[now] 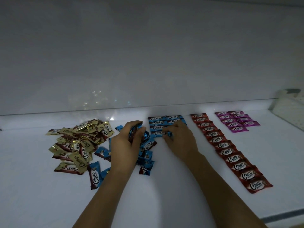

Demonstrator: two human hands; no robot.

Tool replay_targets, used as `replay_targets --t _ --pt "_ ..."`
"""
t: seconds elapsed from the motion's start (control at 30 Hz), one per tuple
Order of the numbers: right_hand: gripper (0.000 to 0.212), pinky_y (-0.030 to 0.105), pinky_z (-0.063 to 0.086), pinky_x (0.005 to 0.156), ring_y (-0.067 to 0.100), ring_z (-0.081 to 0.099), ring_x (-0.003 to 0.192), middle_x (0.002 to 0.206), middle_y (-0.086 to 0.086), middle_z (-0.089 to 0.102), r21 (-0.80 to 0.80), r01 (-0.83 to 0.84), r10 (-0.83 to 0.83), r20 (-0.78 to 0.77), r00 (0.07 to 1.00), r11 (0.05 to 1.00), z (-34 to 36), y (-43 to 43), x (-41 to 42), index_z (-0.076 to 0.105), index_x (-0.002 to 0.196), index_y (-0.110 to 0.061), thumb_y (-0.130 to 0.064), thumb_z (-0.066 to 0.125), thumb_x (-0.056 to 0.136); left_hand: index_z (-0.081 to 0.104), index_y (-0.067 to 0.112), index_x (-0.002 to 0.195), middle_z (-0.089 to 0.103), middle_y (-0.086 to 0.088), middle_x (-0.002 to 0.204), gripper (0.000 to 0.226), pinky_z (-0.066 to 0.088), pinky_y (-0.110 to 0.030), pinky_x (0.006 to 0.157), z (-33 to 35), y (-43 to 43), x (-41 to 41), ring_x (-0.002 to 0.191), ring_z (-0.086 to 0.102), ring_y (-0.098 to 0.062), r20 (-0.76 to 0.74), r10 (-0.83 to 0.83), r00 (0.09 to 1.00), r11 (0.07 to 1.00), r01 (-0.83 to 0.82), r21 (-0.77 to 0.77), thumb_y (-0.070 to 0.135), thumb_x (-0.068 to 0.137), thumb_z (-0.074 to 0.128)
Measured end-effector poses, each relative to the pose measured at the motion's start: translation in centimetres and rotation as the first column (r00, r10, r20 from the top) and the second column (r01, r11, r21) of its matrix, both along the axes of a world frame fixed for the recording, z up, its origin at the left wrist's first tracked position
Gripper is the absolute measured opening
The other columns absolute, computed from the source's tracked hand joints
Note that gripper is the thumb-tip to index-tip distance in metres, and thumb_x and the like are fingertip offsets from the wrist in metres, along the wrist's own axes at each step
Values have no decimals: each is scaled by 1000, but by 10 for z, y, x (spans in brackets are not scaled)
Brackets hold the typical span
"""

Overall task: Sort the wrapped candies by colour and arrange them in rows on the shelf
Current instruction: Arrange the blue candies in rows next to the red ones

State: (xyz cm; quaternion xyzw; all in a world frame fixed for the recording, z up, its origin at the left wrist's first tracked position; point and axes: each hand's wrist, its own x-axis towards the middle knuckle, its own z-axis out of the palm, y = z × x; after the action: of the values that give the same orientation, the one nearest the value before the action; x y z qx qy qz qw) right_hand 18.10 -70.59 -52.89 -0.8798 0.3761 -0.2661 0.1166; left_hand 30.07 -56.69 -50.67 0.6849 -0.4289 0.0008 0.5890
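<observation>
On the white shelf (164,195) lie wrapped "Choco" candies. A loose gold heap (79,142) sits at the left, and a loose blue pile (146,150) lies around my left hand (126,145), which grips a bunch of blue candies (135,129). Blue rows (158,123) stand at the back centre. My right hand (179,139) pinches one blue candy (169,134) at the near end of those rows. A long red column (228,152) runs toward me on the right. Purple rows (235,120) lie at the back right.
The shelf's white back wall (148,63) rises just behind the rows. A pale object (289,109) leans at the far right edge. The shelf's front edge (283,214) shows at the lower right.
</observation>
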Motion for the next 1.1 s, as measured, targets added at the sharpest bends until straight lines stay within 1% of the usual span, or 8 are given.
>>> replay_targets --t 0.23,0.33,0.4,0.47,0.6,0.67,0.83,1.1 --pt "35 28 41 88 20 49 109 118 4 51 -27 38 -38 -21 999 999 -6 0 2 61 123 -19 -32 60 90 66 19 108 64 12 87 25 46 -4 64 -3 -3 -3 84 60 13 -68 -43 997 999 41 -29 34 90 57" --pt "25 31 46 79 18 55 95 105 4 58 -24 58 -55 94 994 998 0 3 3 66 107 -16 -34 56 93 67 18 105 68 8 92 19 48 -8 67 -2 -3 0 86 64 1 -197 -62 978 996 47 -80 29 92 59" --pt "35 27 41 62 10 53 68 75 -3 58 112 -80 39 328 944 990 13 14 7 63 83 -12 -40 48 96 69 18 104 69 6 91 24 52 -16 73 0 -3 -1 86 66 -6 -256 -77 964 989 40 -145 34 90 59" --pt "46 18 38 55 2 46 53 56 -11 51 269 -375 169 567 806 887 31 36 12 60 73 -7 -47 50 94 69 19 104 69 2 91 29 55 -28 78 0 -2 -1 88 67 -13 -296 -97 950 978 35 -208 42 88 60" --pt "26 18 40 52 4 46 52 57 -4 54 414 -585 307 565 766 697 37 64 24 54 73 -15 -31 74 79 69 27 96 67 3 82 11 53 -40 71 0 -5 -1 79 65 -19 -401 -153 903 963 45 -266 34 93 60" --pt "16 23 45 51 11 54 55 67 10 62 464 -595 279 584 762 656 35 62 24 58 81 -11 -19 72 83 67 24 95 64 5 77 11 50 -36 68 1 -7 0 75 61 -14 -424 -143 894 966 33 -256 24 97 56" --pt "9 22 49 50 11 54 50 58 -4 62 558 -596 148 647 748 577 43 57 19 61 78 -6 -7 66 86 65 19 91 61 -4 76 22 48 -37 67 5 -10 -4 72 59 -17 -368 -203 907 963 115 -245 35 93 50" --pt "10 26 48 49 15 57 49 65 8 66 597 -640 -158 779 607 483 52 42 10 60 87 -1 -7 54 92 65 23 91 61 0 73 16 48 -25 54 2 -8 -4 69 60 -17 -492 -270 828 958 182 -221 39 91 60"
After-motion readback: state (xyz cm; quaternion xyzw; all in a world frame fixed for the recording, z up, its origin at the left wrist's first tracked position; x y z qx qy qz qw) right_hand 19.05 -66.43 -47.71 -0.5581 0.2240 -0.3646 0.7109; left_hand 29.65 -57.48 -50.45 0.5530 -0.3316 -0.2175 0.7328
